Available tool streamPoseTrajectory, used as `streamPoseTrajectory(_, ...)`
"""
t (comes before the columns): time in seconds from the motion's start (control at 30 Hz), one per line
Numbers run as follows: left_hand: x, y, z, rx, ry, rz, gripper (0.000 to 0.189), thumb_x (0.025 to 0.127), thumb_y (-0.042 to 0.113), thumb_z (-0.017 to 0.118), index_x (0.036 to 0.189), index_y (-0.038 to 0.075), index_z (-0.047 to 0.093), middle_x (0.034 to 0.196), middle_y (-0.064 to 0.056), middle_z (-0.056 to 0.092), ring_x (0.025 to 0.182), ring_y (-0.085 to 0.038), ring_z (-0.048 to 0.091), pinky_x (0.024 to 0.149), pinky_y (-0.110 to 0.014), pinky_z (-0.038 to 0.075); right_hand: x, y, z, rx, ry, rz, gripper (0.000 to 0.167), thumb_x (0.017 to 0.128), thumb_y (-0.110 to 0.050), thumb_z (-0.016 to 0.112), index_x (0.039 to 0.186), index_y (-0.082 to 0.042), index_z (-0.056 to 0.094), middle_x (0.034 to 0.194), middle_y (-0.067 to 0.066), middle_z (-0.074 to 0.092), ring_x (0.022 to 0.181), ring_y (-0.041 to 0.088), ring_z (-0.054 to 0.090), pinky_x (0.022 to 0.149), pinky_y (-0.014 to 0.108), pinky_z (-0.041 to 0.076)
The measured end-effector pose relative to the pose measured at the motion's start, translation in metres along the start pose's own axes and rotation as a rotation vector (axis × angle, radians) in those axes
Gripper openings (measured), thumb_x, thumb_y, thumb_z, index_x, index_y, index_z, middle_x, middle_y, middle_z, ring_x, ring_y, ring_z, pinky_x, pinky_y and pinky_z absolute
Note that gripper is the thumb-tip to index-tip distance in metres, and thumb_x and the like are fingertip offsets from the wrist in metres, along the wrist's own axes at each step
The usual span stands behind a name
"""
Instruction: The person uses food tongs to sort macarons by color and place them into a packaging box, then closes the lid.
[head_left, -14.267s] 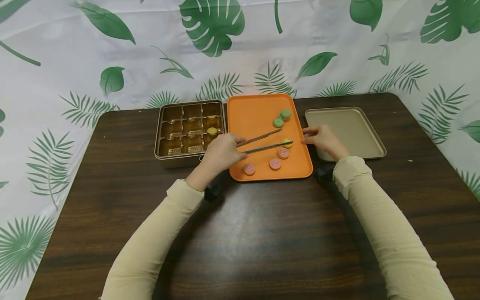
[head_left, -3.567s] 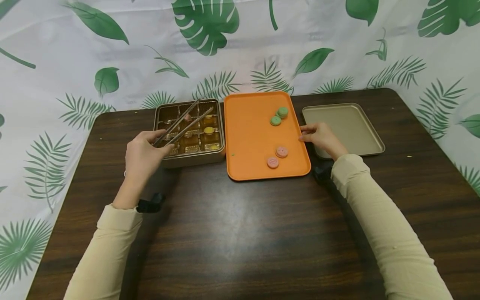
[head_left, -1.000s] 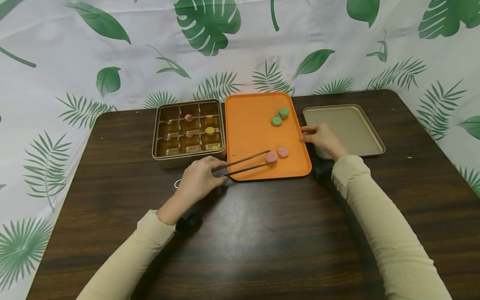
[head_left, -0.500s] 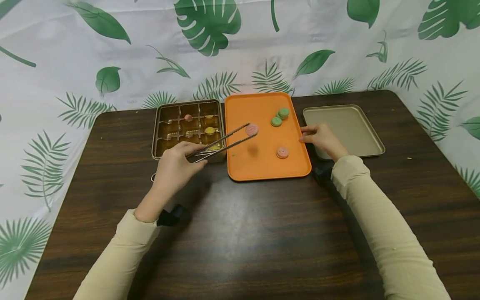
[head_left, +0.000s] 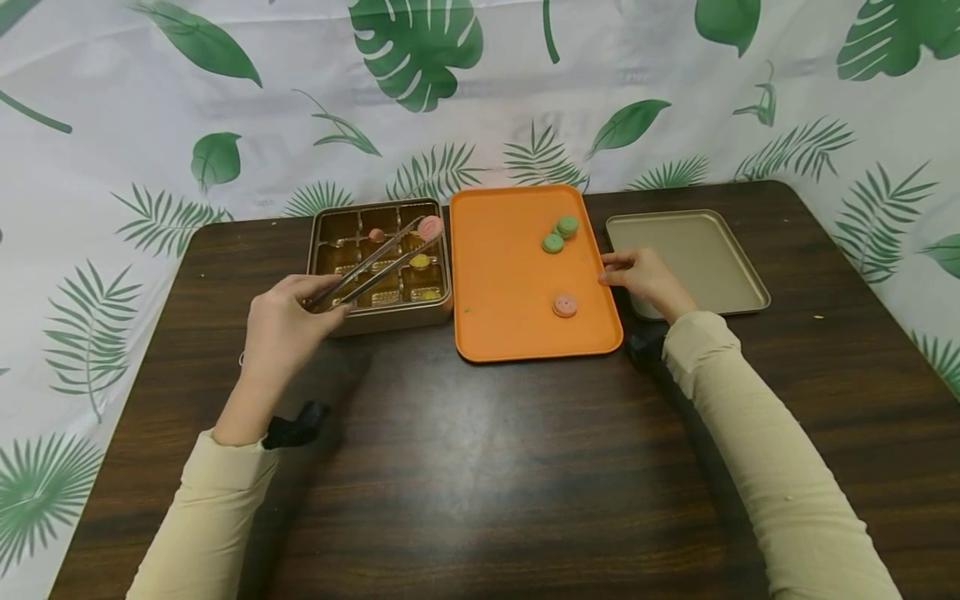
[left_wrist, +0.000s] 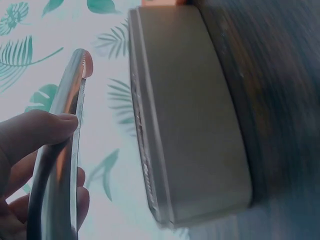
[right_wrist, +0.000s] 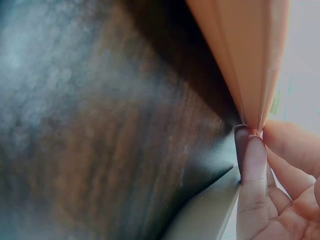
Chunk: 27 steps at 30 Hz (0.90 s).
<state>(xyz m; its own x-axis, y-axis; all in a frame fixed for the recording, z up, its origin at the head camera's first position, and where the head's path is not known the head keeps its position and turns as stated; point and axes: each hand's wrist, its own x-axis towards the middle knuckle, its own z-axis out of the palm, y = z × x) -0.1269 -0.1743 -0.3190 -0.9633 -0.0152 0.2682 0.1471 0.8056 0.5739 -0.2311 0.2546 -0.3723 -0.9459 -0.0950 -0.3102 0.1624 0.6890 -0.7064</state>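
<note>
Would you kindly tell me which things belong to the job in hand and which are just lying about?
Apparently in use:
tongs, in the left hand
pink macaron between their tips
orange tray, pinched by the right hand
other macarons on it
divided box

Seemingly idle:
shallow tan tray, perhaps a lid
speck on the table

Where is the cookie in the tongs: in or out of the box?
Out: the left wrist view shows the cookie in the tongs, higher than the box.

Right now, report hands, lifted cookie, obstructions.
Left hand grips tongs. Right hand pinches edge of orange tray. Pink cookie in tongs, clear of box. No obstruction visible.
</note>
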Motion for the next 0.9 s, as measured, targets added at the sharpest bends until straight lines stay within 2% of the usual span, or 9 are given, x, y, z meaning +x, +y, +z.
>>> streamPoseTrajectory(0.2, -0.002, -0.015, -0.001, 0.009, 0.000, -0.037, 0.034, 0.080, 0.009, 0.073, 0.114, 0.003, 0.071, 0.112, -0.023, 0.067, 0.084, -0.037, 0.067, 0.072, -0.047, 0.050, -0.002, -0.001, 0.000, 0.004, 0.001, 0.005, 0.049, 0.093, -0.013, 0.060, 0.137, 0.006, 0.048, 0.125, 0.031, 0.055, 0.115, 0.039, 0.053, 0.104, 0.048, 0.042)
streamPoseTrajectory(0.43, -0.001, -0.029, -0.002, 0.038, -0.019, -0.073, 0.036, 0.081, 0.011, 0.073, 0.115, 0.001, 0.069, 0.114, -0.025, 0.066, 0.094, -0.041, 0.065, 0.078, -0.050, 0.049, -0.001, -0.001, -0.001, 0.001, -0.014, 0.004, 0.051, 0.093, -0.014, 0.060, 0.138, 0.006, 0.047, 0.127, 0.032, 0.054, 0.117, 0.040, 0.052, 0.105, 0.048, 0.041)
streamPoseTrajectory(0.8, -0.003, -0.041, -0.007, 0.061, -0.025, -0.107, 0.035, 0.081, 0.012, 0.072, 0.115, 0.001, 0.069, 0.113, -0.026, 0.066, 0.093, -0.041, 0.064, 0.078, -0.051, 0.049, -0.002, 0.000, -0.002, 0.016, -0.005, -0.002, 0.051, 0.092, -0.016, 0.063, 0.136, 0.006, 0.049, 0.122, 0.030, 0.057, 0.114, 0.039, 0.053, 0.103, 0.048, 0.043)
streamPoseTrajectory(0.9, -0.003, -0.043, -0.008, 0.067, -0.029, -0.114, 0.036, 0.081, 0.012, 0.073, 0.115, 0.001, 0.069, 0.113, -0.027, 0.066, 0.093, -0.042, 0.064, 0.078, -0.052, 0.049, -0.001, 0.003, -0.003, 0.046, 0.004, -0.021, 0.051, 0.090, -0.019, 0.066, 0.133, 0.004, 0.053, 0.114, 0.025, 0.062, 0.108, 0.034, 0.056, 0.099, 0.044, 0.046)
